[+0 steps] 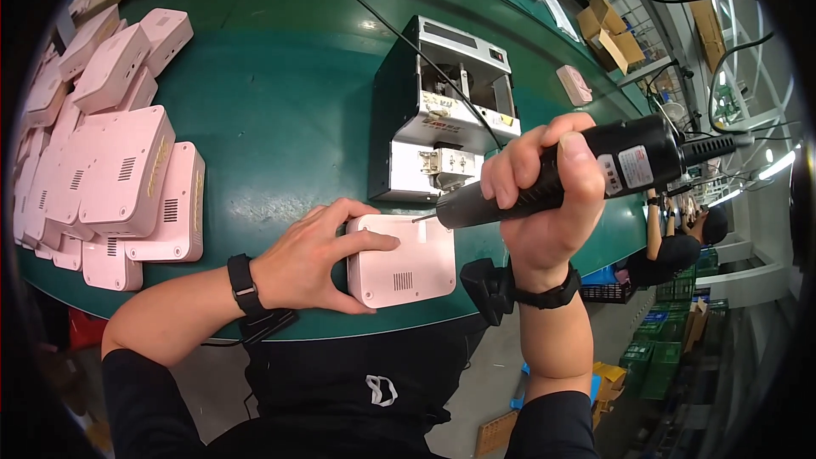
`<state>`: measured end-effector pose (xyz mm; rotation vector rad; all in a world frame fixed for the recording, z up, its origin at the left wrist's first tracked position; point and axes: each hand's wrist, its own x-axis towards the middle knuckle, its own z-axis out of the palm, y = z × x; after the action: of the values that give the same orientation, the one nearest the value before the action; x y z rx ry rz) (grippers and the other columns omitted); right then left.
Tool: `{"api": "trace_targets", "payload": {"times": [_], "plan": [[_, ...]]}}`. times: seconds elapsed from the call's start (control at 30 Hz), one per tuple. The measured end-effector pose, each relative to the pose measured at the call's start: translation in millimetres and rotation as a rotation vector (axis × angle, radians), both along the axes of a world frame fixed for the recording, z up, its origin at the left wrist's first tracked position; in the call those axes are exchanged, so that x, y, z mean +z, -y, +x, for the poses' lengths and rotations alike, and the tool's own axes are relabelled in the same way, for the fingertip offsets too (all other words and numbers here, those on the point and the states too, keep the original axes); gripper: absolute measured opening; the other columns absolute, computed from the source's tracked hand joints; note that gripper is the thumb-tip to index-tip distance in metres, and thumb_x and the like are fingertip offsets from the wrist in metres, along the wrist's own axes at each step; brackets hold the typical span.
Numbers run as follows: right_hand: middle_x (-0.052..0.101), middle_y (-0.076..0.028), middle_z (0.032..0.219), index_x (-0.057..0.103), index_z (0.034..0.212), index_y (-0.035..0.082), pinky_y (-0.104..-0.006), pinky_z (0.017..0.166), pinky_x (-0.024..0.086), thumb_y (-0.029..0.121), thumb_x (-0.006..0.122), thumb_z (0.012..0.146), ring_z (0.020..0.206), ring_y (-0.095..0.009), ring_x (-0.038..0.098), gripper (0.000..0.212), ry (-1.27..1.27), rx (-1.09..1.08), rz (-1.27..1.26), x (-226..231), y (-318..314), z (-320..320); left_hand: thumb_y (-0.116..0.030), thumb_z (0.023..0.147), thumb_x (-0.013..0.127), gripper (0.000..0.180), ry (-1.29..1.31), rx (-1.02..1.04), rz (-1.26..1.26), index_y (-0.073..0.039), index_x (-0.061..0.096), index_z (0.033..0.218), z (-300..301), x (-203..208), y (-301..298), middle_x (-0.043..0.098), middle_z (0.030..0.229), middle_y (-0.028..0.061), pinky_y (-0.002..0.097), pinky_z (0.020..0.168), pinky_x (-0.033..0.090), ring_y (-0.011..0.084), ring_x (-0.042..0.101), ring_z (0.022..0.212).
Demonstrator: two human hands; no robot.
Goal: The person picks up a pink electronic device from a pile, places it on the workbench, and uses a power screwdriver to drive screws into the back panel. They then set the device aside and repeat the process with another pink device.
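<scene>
A pink plastic housing (406, 262) with a small vent grille lies near the front edge of the green table (280, 93). My left hand (313, 257) rests on its left end, fingers over the top and thumb at the front. My right hand (544, 191) grips a black electric screwdriver (612, 166), held slanted with its bit tip down at the housing's upper middle. A cable runs from the screwdriver's rear to the right.
A grey-and-black screw feeder machine (446, 115) stands just behind the housing, with a black cable leading away. Several pink housings (110, 170) are stacked at the left. One more pink part (575, 85) lies far right. Another person (676, 246) works beyond the table's right end.
</scene>
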<state>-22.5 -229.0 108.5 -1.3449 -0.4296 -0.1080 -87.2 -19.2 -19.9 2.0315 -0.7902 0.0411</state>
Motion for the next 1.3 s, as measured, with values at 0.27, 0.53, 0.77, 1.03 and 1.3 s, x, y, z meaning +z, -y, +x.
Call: {"api": "trace_targets", "payload": {"times": [0.27, 0.53, 0.77, 1.03, 1.3], "plan": [[0.047, -0.006, 0.063, 0.048, 0.098, 0.007, -0.0363, 0.050, 0.043, 0.026, 0.050, 0.095, 0.048, -0.017, 0.045, 0.019, 0.048, 0.023, 0.018, -7.8, 0.3, -1.0, -0.036, 0.059, 0.091, 0.077, -0.010, 0.010, 0.016, -0.025, 0.059, 0.128, -3.2, -0.2, 4.6, 0.048, 0.129, 0.0098, 0.0439, 0.097, 0.046, 0.0328, 0.055, 0.111], [0.049, -0.007, 0.064, 0.049, 0.097, 0.007, -0.0355, 0.052, 0.044, 0.023, 0.050, 0.095, 0.050, -0.017, 0.047, 0.017, 0.106, -0.035, 0.047, 20.1, 20.9, -3.0, -0.037, 0.062, 0.089, 0.071, -0.044, 0.040, 0.070, -0.020, 0.061, 0.126, -2.8, 6.0, 26.8, 0.048, 0.131, 0.0122, 0.0437, 0.098, 0.047, 0.0340, 0.054, 0.115], [0.049, -0.006, 0.066, 0.050, 0.097, 0.007, -0.0351, 0.053, 0.043, 0.025, 0.049, 0.096, 0.050, -0.017, 0.048, 0.018, 0.149, -0.084, 0.009, 26.2, 13.3, 22.2, -0.035, 0.065, 0.087, 0.075, 0.042, -0.020, 0.066, -0.025, 0.058, 0.134, 11.6, 1.9, 47.5, 0.045, 0.136, 0.0140, 0.0455, 0.102, 0.044, 0.0358, 0.052, 0.119], [0.048, -0.005, 0.066, 0.048, 0.100, 0.007, -0.0347, 0.052, 0.043, 0.026, 0.047, 0.096, 0.048, -0.016, 0.046, 0.020, 0.037, 0.031, 0.024, 24.1, 11.7, 2.4, -0.035, 0.065, 0.086, 0.078, 0.090, -0.057, 0.029, -0.027, 0.057, 0.136, 16.7, -1.0, 44.8, 0.044, 0.138, 0.0167, 0.0456, 0.102, 0.044, 0.0370, 0.050, 0.121], [0.048, -0.005, 0.066, 0.046, 0.103, 0.007, -0.0344, 0.052, 0.043, 0.029, 0.046, 0.095, 0.047, -0.016, 0.044, 0.023, 0.072, 0.093, -0.030, 10.7, 2.7, -8.0, -0.031, 0.063, 0.088, 0.080, 0.079, -0.060, 0.028, -0.026, 0.057, 0.137, 15.4, -4.3, 45.8, 0.043, 0.138, 0.0184, 0.0459, 0.102, 0.044, 0.0379, 0.050, 0.123]]}}
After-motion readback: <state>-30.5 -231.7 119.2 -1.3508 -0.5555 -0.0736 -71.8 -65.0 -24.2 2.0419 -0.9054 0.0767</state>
